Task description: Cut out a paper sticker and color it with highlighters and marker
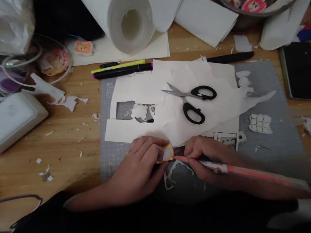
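My left hand (pixel 142 161) pinches a small orange-edged paper cutout (pixel 167 153) down on the grey cutting mat (pixel 272 152). My right hand (pixel 206 157) grips an orange-pink marker (pixel 243 171) like a pen. The marker's tip touches the right edge of the cutout. Black-handled scissors (pixel 193 100) lie partly spread apart on white paper sheets (pixel 184 113) just beyond both hands. One sheet has a window cut in it with a cloud-shaped piece (pixel 139 111) showing.
A yellow highlighter (pixel 119 66) and black markers (pixel 122 72) lie at the mat's far edge. Behind stand a white paper roll (pixel 131 26), a glass bowl (pixel 52 60) with cutouts, a white case (pixel 17 118) at left, and a dark tablet (pixel 297 69) at right. Paper scraps litter the wooden table.
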Tool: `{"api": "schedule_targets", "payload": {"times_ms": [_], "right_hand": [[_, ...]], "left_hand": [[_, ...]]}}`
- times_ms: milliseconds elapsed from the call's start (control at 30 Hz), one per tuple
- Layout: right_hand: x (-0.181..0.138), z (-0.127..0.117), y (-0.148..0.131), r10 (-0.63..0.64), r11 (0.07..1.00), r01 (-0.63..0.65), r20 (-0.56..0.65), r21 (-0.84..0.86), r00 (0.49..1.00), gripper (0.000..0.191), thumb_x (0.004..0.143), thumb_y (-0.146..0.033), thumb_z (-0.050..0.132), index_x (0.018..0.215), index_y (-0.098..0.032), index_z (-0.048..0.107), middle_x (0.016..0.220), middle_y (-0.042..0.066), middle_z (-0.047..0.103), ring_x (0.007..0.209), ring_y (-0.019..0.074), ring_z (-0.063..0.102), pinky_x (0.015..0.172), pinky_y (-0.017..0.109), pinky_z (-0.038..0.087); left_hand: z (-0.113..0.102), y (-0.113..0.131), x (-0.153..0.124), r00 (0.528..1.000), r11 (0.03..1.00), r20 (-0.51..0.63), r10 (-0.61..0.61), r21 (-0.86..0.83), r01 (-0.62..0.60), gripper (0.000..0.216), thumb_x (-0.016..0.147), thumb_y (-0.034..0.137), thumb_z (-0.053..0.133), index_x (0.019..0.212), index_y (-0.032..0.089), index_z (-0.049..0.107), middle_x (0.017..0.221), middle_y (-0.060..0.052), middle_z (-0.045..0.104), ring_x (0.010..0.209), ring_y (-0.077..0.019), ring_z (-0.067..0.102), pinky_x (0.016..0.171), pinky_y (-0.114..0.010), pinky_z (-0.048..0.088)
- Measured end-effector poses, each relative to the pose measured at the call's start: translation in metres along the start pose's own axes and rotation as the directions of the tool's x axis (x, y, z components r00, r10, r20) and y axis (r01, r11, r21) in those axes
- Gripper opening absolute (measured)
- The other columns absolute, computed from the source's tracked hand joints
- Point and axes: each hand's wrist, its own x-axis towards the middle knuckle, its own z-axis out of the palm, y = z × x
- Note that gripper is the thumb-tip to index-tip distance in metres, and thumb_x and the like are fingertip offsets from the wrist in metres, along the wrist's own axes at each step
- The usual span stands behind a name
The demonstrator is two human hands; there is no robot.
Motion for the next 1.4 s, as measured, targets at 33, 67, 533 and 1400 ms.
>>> {"api": "schedule_targets", "payload": {"times_ms": [33,67,533,1400], "right_hand": [[0.0001,-0.0005,-0.0005,0.003,1.000,-0.003,0.003,-0.005,1.000,0.011,0.081,-0.022,0.051,0.072,-0.020,0.047,0.068,0.000,0.059,0.061,0.0116,0.056,0.056,0.024,0.041],[0.0002,-0.0011,-0.0010,0.012,1.000,-0.012,-0.001,-0.005,1.000,0.010,0.081,-0.022,0.051,0.072,-0.020,0.047,0.069,0.000,0.059,0.061,0.0118,0.057,0.056,0.024,0.042],[-0.0021,0.0011,0.0021,0.014,0.999,-0.013,-0.037,0.039,0.999,0.012,0.082,-0.023,0.053,0.071,-0.020,0.048,0.069,-0.001,0.058,0.062,0.0112,0.056,0.056,0.025,0.041],[0.0010,-0.0010,0.0012,-0.034,0.999,0.034,-0.030,0.013,0.999,0.008,0.081,-0.016,0.054,0.078,-0.020,0.048,0.076,-0.001,0.062,0.068,0.0108,0.060,0.060,0.023,0.045]], "left_hand": [[0.0001,-0.0001,-0.0002,1.000,1.000,0.000,0.000,0.001,0.000,0.016,0.082,0.013,0.055,0.079,0.019,0.041,0.104,-0.006,0.062,0.097,-0.0203,0.056,0.079,-0.037,0.045],[0.0002,-0.0001,-0.0003,1.000,1.000,-0.001,0.001,0.000,-0.001,0.016,0.082,0.012,0.054,0.080,0.019,0.041,0.104,-0.006,0.062,0.097,-0.0203,0.056,0.079,-0.037,0.045],[-0.0004,-0.0005,-0.0004,1.000,1.000,0.000,-0.004,0.001,0.004,0.017,0.082,0.014,0.055,0.079,0.020,0.039,0.104,-0.006,0.062,0.096,-0.0203,0.056,0.079,-0.036,0.045],[0.0017,-0.0031,-0.0028,1.000,1.000,0.004,-0.031,0.007,0.031,0.022,0.082,0.020,0.059,0.081,0.021,0.038,0.093,-0.004,0.060,0.085,-0.0199,0.053,0.072,-0.036,0.041]]}}
